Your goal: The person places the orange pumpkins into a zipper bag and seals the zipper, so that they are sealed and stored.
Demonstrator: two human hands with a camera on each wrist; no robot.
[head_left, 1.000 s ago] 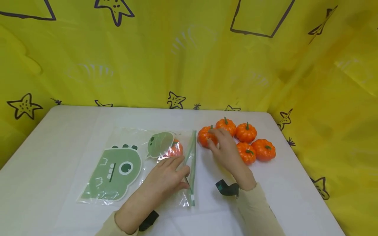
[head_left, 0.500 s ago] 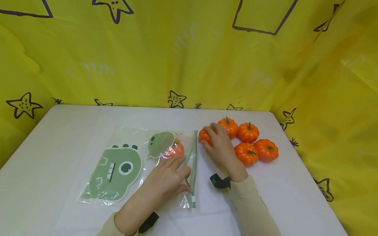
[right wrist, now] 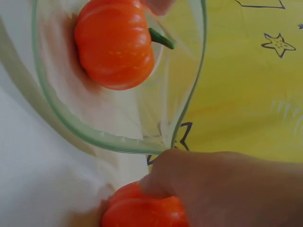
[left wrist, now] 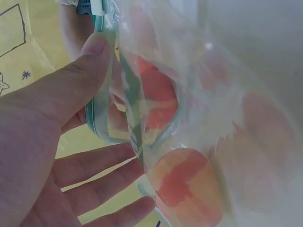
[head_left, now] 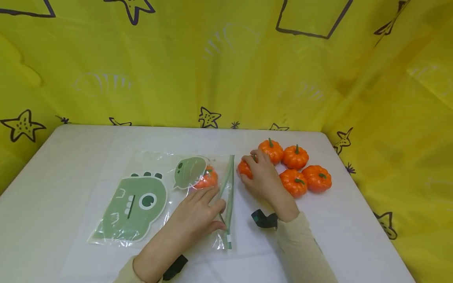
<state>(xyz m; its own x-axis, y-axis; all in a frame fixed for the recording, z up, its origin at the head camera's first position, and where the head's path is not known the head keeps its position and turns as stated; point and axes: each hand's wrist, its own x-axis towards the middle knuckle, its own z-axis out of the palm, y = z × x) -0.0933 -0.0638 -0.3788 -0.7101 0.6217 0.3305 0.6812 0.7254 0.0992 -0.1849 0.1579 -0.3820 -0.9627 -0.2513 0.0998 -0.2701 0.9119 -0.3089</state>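
A clear zip bag (head_left: pixel 141 212) with a green dinosaur print lies flat in the head view, its green-edged mouth facing right. My left hand (head_left: pixel 196 212) holds that mouth apart, with the thumb (left wrist: pixel 90 56) at the green zip edge and other fingers spread along the bag. Inside the bag, near the opening, is one orange toy pumpkin (head_left: pixel 209 179) with a green stem (right wrist: pixel 162 39). Just right of the mouth, my right hand (head_left: pixel 265 179) grips another pumpkin (head_left: pixel 244 169) from above; the hand covers much of it.
Several more orange pumpkins (head_left: pixel 295 157) sit clustered to the right of my right hand on the white table (head_left: pixel 283 251). A yellow curtain (head_left: pixel 177 70) with drawn stars hangs behind and beside the table. Dark wrist cameras (head_left: pixel 263 219) are strapped to both wrists.
My right hand has shifted a little left, and its fingers have come round the leftmost pumpkin. The left hand stays at the bag's mouth. The head view has tilted slightly.
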